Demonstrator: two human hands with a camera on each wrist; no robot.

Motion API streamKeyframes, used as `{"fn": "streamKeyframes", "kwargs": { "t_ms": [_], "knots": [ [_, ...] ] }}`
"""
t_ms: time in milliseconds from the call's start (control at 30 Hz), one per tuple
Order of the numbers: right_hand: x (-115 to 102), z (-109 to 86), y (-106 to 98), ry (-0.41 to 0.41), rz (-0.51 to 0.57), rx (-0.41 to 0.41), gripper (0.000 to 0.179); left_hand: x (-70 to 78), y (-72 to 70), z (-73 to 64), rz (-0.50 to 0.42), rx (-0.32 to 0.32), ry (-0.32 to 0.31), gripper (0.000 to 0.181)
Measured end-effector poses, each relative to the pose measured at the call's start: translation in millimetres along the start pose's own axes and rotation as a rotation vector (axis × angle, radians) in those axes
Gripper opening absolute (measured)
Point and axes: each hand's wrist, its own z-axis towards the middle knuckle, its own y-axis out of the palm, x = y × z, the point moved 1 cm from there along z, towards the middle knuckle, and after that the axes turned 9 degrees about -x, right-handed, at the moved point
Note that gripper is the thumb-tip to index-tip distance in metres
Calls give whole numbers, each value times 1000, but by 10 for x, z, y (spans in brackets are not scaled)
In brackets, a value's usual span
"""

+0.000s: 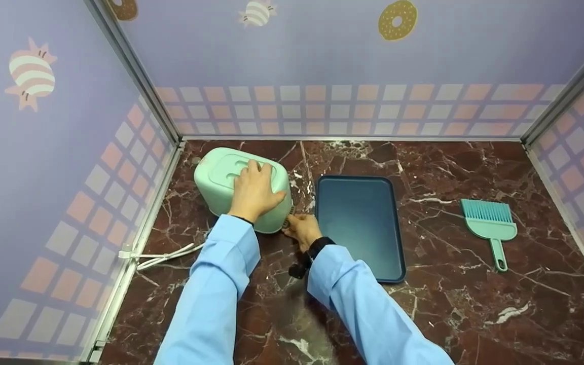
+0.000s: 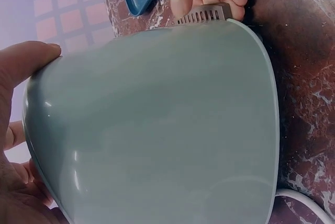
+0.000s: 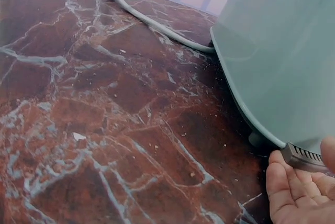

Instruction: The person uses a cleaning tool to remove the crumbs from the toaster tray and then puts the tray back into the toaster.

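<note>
A mint-green toaster (image 1: pixel 211 177) stands on the dark red marbled surface, left of middle. My left hand (image 1: pixel 254 190) rests on its top, fingers spread forward and the thumb lying toward the right edge. In the left wrist view that hand's thumb (image 2: pixel 36 59) lies over the toaster's upper edge. Low at the toaster's right side, my right hand (image 1: pixel 303 229) pinches the slotted brownish-grey end of a crumb tray (image 3: pixel 303 157). That end sits at the base; how far the tray reaches inside is hidden.
A dark blue rectangular tray (image 1: pixel 360 228) lies right of the toaster. Farther right is a mint-green hand brush (image 1: pixel 492 230). A white power cord (image 1: pixel 170 256) runs toward the left wall. Small pale crumbs (image 3: pixel 78 136) dot the surface. Patterned panels enclose the back and sides.
</note>
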Motion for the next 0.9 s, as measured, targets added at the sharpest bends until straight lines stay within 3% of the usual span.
{"fn": "streamKeyframes", "kwargs": {
  "t_ms": [233,600,900],
  "knots": [
    [-73,-6,12,63,-81,51,37,0,-5,-1,4,-3,-9,68],
    [-100,15,-39,21,-114,57,17,10,-8,-6,3,0,1,67],
    [-109,-35,-186,36,-82,68,15,-11,26,7,-13,19,5,62]
  ]
}}
